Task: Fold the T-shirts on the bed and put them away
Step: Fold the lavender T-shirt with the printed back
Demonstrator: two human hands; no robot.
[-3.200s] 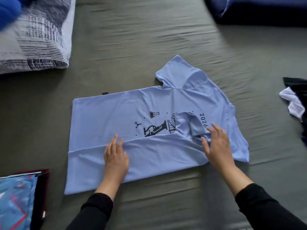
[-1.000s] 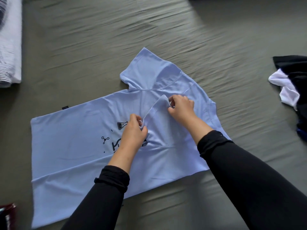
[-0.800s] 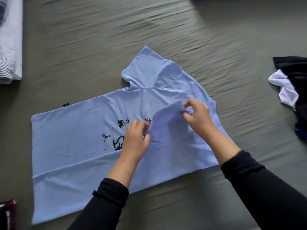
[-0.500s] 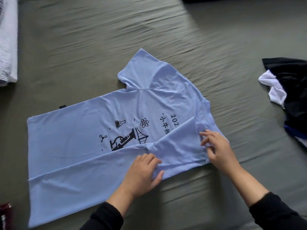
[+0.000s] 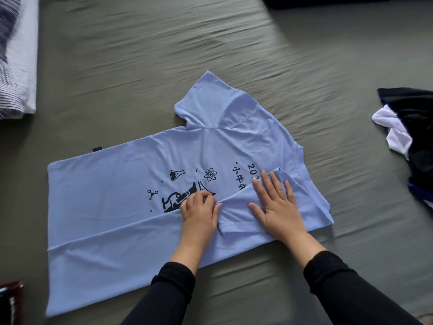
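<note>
A light blue T-shirt with a black science print lies flat on the grey-green bed sheet, neck to the right. Its near long side is folded over onto the body, and the near sleeve is folded back on that strip. My right hand lies flat and spread on the folded sleeve. My left hand rests beside it with its fingertips curled at the fold's edge, partly over the print. The far sleeve still sticks out flat.
A heap of black and white clothes lies at the right edge. A striped pillow is at the far left. A dark red object shows at the bottom left corner.
Both hands lifted the near sleeve, turned it back toward me and laid it on the folded strip. My right hand has gone from pinching the sleeve to pressing flat on it.
</note>
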